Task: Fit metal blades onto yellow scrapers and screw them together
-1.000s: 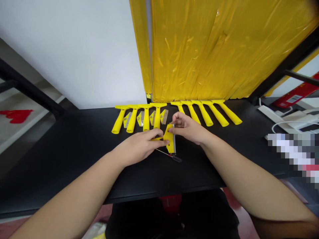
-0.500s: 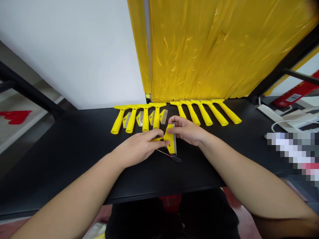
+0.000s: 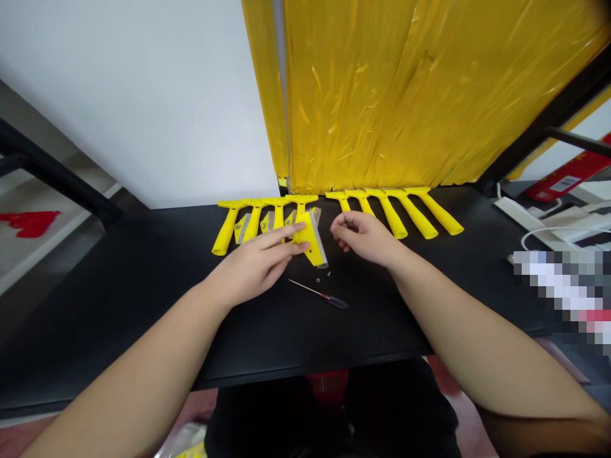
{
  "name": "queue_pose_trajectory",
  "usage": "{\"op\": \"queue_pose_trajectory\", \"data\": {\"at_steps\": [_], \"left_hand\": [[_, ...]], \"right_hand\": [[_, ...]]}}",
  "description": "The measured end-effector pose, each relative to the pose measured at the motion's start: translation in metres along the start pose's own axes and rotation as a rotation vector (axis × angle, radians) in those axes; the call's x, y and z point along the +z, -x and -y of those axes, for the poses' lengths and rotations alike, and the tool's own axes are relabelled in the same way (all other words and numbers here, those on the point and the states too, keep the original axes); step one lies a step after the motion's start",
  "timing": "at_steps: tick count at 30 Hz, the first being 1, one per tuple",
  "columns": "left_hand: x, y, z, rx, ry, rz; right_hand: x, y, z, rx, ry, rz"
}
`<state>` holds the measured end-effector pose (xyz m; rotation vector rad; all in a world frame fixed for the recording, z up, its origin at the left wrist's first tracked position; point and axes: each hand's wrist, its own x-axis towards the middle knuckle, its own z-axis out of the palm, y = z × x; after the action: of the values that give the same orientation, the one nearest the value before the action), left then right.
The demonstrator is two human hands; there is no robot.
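Observation:
My left hand (image 3: 255, 264) grips a yellow scraper head (image 3: 309, 243) with a metal blade along its right edge. To the right of it, my right hand (image 3: 365, 237) is curled with its fingertips together, apart from the scraper; whether anything small is between them is hidden. A screwdriver (image 3: 337, 301) with a dark clear handle lies below the hands on the black table (image 3: 382, 318). Between it and the scraper are a small ring (image 3: 318, 280) and a small screw (image 3: 329, 273).
Several yellow handles (image 3: 224, 232) stand in a row at the back left, with bladed yellow pieces (image 3: 242, 228) between them. More yellow handles (image 3: 420, 219) lie at the back right. A white cable (image 3: 548, 230) and white devices are at the far right.
My right hand has let go of the scraper head and moved slightly right. My left hand has moved it up and left, uncovering the ring, the screw and the screwdriver's shaft.

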<state>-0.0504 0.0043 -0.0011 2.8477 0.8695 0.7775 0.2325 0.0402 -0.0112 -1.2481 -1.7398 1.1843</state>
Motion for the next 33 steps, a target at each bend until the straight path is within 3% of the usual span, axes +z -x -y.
{"op": "queue_pose_trajectory", "data": {"at_steps": [4, 8, 13, 29, 31, 33], "left_hand": [[-0.003, 0.001, 0.005, -0.043, -0.016, -0.019], [-0.002, 0.001, 0.006, -0.055, 0.0, 0.002], [-0.001, 0.001, 0.007, -0.049, -0.021, -0.002], [0.0, 0.002, 0.01, -0.037, -0.067, -0.019], [0.0, 0.002, 0.01, -0.04, -0.074, -0.019], [0.0, 0.002, 0.01, -0.042, -0.083, -0.024]], "right_hand": [[-0.002, 0.009, 0.005, -0.198, 0.356, 0.34], [0.012, 0.012, 0.006, -0.281, 0.475, 0.47], [0.022, 0.01, 0.0, -0.343, 0.486, 0.479], [0.023, 0.013, 0.006, -0.408, 0.552, 0.513], [0.017, 0.014, 0.008, -0.379, 0.58, 0.483], [0.008, 0.013, 0.01, -0.307, 0.551, 0.356]]}}
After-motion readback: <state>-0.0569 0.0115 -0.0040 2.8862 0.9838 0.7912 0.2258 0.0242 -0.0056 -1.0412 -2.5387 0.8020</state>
